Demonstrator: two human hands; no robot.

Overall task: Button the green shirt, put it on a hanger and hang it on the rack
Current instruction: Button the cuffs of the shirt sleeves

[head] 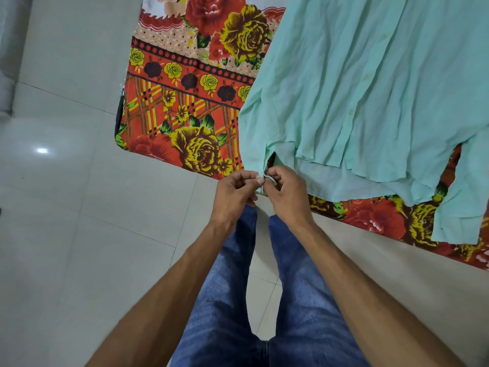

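Both hands working one corner of the shirt

Left hand (234, 193) and right hand (287, 193) are right up against each other, both pinching the same little bit of fabric, which looks like a sleeve cuff of the green shirt (357, 88). The rest of the shirt lies spread out, wrinkly, on the red and yellow floral sheet (185, 102). Blue jeans (232, 300) and a pale tiled floor (66, 207) are below.
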